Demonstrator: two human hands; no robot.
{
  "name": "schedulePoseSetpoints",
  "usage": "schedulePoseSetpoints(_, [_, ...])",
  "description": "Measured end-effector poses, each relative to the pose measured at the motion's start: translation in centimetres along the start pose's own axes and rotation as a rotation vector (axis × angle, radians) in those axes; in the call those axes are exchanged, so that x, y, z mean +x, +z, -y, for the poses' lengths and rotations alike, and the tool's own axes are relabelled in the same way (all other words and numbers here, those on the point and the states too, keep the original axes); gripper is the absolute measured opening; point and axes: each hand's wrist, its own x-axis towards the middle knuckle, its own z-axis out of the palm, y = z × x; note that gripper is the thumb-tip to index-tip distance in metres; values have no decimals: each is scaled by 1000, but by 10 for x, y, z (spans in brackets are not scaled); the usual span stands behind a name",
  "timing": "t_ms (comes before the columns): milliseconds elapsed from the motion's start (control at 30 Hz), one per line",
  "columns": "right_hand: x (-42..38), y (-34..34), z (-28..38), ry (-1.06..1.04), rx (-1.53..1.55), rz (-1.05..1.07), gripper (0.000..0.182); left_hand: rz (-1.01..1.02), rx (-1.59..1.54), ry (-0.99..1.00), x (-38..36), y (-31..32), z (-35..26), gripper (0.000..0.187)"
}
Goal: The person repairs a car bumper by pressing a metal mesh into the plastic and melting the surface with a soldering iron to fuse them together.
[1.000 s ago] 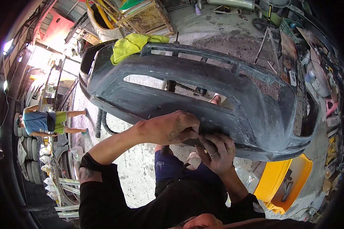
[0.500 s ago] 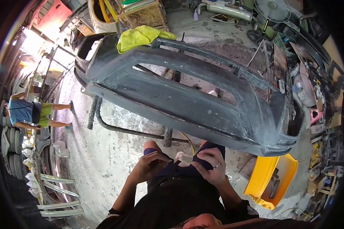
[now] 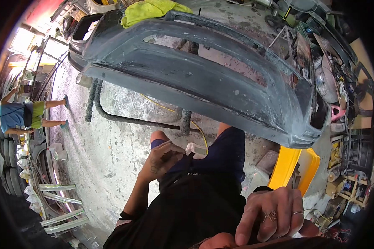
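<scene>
A scuffed dark grey car bumper (image 3: pixel 187 74) lies across a stand of dark padded bars (image 3: pixel 133 121). My left hand (image 3: pixel 162 159) is over my left thigh, its fingers curled together near a small clear plastic piece (image 3: pixel 195 148); whether it grips anything is hidden. Close to the camera at the lower right, my right hand (image 3: pixel 272 216) has a ring and bent fingers, and what its fingertips hold, if anything, cannot be made out. A yellow-green cloth (image 3: pixel 151 11) rests on the bumper's far left edge.
A yellow bin (image 3: pixel 286 166) stands on the floor (image 3: pixel 120 166) to the right. At the far left is another person (image 3: pixel 18 114) in a blue shirt. Shelves and parts (image 3: pixel 353 166) line the right side. A yellow cord (image 3: pixel 201 133) runs by the stand.
My right hand has left my lap and come up to the lower right, near the camera. My left hand has stayed over my thigh. The whole view has shifted, with the bumper higher.
</scene>
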Motion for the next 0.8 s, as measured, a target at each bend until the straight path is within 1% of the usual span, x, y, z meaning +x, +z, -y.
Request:
schedulePoseSetpoints(100, [4, -4, -7, 14, 92, -30, 61, -20, -22, 21, -2, 1, 2, 17])
schedulePoseSetpoints(200, [8, -11, -15, -17, 209, -16, 61, -22, -40, -16, -4, 1, 4, 17])
schedulePoseSetpoints(233, [6, -14, -12, 118, 270, -16, 41, 1, -52, -64, -4, 0, 0, 17])
schedulePoseSetpoints(267, [4, -17, -7, 253, 328, -14, 35, 1, -45, -69, -3, 0, 0, 17])
schedulePoseSetpoints(300, [1, -19, 0, 245, 336, -13, 35, 4, -35, -64, -2, -1, -1, 16])
schedulePoseSetpoints(367, [-6, -21, 9, 443, 362, -48, 43, 6, -9, -68, -1, -2, -1, 16])
schedulePoseSetpoints(400, [-2, -22, 2, 432, 371, -41, 43, 5, -1, -54, 0, -1, 1, 17])
schedulePoseSetpoints(467, [11, -23, -18, 143, 267, -66, 23, 7, 16, -44, 4, -2, -1, 19])
schedulePoseSetpoints(500, [9, -24, -20, 135, 273, -65, 23, 5, 24, -43, 6, -3, -5, 18])
schedulePoseSetpoints(533, [6, -26, -23, 42, 171, -102, 39, 2, 28, -41, 8, -3, -10, 18])
schedulePoseSetpoints(567, [3, -29, -24, -47, 62, -140, 67, 4, 29, -39, 10, -5, -15, 18])
schedulePoseSetpoints(633, [4, -64, -24, -74, -191, -123, 65, -22, 104, 73, 16, -10, -30, 18])
schedulePoseSetpoints(667, [1, -71, -19, -13, -452, -252, 66, -15, 100, 82, 21, -13, -40, 18])
schedulePoseSetpoints(700, [-9, -75, -13, 97, -701, -470, 51, 0, 122, 124, 28, -18, -52, 18])
schedulePoseSetpoints(733, [-9, -88, -10, 157, -1079, -445, 38, 12, 149, 164, 36, -22, -64, 19])
schedulePoseSetpoints(767, [-8, -102, -8, 215, -1454, -410, 29, 24, 207, 177, 45, -25, -75, 19])
schedulePoseSetpoints(800, [-10, -109, -11, 206, -1455, -412, 29, 27, 213, 182, 54, -25, -86, 19])
